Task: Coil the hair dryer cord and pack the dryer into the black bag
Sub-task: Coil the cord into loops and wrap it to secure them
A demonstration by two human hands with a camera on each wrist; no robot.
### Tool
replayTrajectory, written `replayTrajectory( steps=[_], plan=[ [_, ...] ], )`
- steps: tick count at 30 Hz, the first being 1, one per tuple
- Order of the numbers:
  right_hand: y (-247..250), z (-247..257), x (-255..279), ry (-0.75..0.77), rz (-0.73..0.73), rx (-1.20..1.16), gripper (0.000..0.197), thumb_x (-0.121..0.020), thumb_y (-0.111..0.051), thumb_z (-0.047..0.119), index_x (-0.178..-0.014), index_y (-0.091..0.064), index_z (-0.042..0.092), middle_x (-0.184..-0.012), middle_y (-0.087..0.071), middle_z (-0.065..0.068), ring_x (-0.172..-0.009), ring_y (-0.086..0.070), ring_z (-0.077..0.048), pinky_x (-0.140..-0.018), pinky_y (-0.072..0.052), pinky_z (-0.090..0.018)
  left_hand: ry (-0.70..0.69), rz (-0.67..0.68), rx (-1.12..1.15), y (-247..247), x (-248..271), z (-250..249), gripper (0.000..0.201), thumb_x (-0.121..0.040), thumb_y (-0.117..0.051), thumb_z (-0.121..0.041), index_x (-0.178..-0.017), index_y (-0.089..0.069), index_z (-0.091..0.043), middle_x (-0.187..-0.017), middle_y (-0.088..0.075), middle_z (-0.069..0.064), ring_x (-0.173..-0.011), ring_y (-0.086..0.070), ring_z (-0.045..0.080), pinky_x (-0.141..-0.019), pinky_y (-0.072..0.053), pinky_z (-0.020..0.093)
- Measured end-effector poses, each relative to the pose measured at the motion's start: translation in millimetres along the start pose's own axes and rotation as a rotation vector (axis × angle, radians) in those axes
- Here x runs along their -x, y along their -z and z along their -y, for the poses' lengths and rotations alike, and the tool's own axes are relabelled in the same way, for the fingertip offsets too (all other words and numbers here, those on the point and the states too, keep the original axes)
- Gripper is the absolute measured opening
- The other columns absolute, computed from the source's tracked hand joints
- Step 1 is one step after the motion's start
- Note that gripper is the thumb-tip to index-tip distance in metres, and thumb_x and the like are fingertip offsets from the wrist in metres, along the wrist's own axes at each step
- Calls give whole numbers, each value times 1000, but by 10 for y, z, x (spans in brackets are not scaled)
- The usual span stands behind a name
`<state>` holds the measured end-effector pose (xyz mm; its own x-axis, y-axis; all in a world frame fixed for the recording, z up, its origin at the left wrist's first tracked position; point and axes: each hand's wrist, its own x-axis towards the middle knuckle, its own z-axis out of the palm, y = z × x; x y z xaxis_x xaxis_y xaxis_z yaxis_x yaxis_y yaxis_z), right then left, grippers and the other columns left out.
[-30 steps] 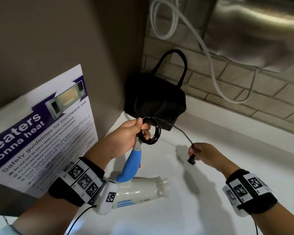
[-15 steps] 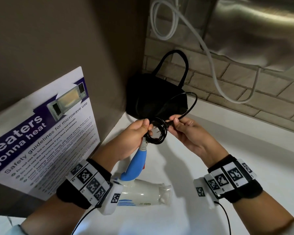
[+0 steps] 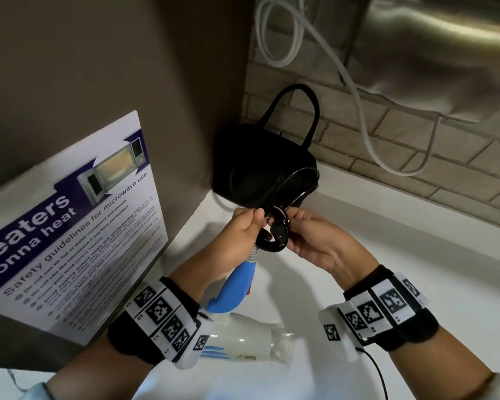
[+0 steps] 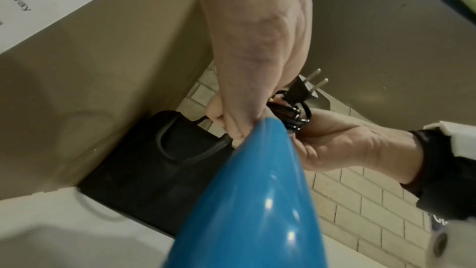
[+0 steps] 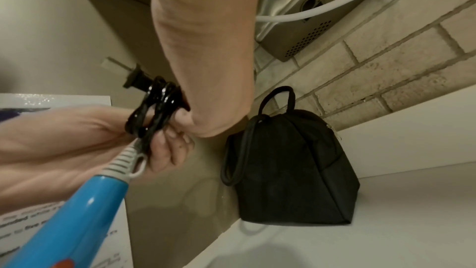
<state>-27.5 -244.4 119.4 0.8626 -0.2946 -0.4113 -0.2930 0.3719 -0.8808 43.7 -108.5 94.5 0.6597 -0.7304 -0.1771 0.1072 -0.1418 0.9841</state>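
Both hands, the left hand (image 3: 244, 232) and right hand (image 3: 315, 238), pinch the coiled cord (image 3: 274, 233) above the tabletop (image 3: 387, 255); the plug (image 4: 302, 89) end is best tucked in snugly, loops held tight.

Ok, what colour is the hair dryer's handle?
Bright blue; the handle shows best in the right wrist view, ending in a grey-and-white ribbed cord collar.
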Motion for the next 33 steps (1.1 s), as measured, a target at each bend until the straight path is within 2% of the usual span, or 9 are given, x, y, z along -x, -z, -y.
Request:
replayTrajectory(
  steps=[3, 5, 9, 11, 14, 18, 24, 30, 33],
  plan=[
    [-34, 71, 70, -72, 84, -214, 26, -97, -46, 26, -105, -63, 9, -82, -66, -4, -75, -63, -13, -73, -54, -24, -24, -70, -25, -16, 4, -5, 27, -105, -30, -31, -89, -52, -29, -132, -49, 12, -103, -54, 7, -94, -38, 23],
    [-80, 111, 145, -57, 153, -235, 31, -93, -50, 36, -109, -63, 13, -85, -63, -2, -74, -58, -12, -71, -52, -22, -26, -103, -51, -5, -20, 0, 26, -105, -30, -32, -97, -53, -21, -131, -49, 13, -104, -54, 10, -92, -39, 23],
    [-175, 29, 302, 205, 117, 410, 30, -88, -65, 10, -117, -59, 15, -69, -57, 7, -64, -52, -6, -49, -40, -13, -17, -95, -37, -39, -26, 18, 28, -105, -32, -32, -86, -52, -23, -124, -54, 17, -103, -56, 17, -98, -45, 32],
    [-124, -34, 325, 347, -16, 742, 48, -90, -59, 4, -131, -47, 29, -97, -63, 4, -87, -59, -8, -65, -45, -11, -23, -89, -7, -42, -5, 7, 31, -105, -30, -31, -85, -54, -27, -112, -63, 9, -99, -60, 17, -98, -45, 32],
    [-32, -100, 387, 470, -71, 1113, 55, -95, -46, 2, -146, -34, 20, -135, -52, -4, -119, -56, -17, -97, -48, -26, -15, -109, 37, 40, -24, 32, 35, -105, -30, -35, -94, -63, -27, -101, -73, 2, -105, -66, 17, -107, -44, 38],
    [187, -131, 560, 328, -155, 960, 48, -96, -33, -7, -136, -49, 12, -120, -64, -7, -99, -67, -17, -85, -56, -23, -26, -140, 104, 148, -42, 53, 44, -105, -29, -34, -73, -59, -28, -101, -74, 12, -106, -68, 30, -107, -44, 50],
    [695, -182, 636, 229, -434, 843, 47, -91, -31, -11, -126, -57, 5, -92, -71, -11, -72, -71, -21, -60, -57, -18, -66, -84, 205, 221, -14, 29, 42, -106, -25, -29, -73, -47, -16, -92, -77, 12, -99, -71, 37, -104, -48, 47],
    [1009, -428, 686, 171, -509, 1033, 45, -91, -33, -7, -123, -61, 10, -85, -71, 7, -65, -68, 0, -67, -57, -26, -58, -113, 185, 253, -82, 92, 54, -106, -28, -33, -65, -64, -29, -111, -72, 18, -108, -67, 38, -108, -41, 55],
    [959, -533, 813, 231, -409, 1130, 41, -93, -42, -5, -109, -68, 22, -78, -70, 18, -77, -64, 9, -71, -47, -8, -51, -149, 302, 320, -128, 103, 44, -106, -26, -31, -71, -50, -16, -109, -70, 26, -109, -64, 44, -109, -39, 57]
  ],
)
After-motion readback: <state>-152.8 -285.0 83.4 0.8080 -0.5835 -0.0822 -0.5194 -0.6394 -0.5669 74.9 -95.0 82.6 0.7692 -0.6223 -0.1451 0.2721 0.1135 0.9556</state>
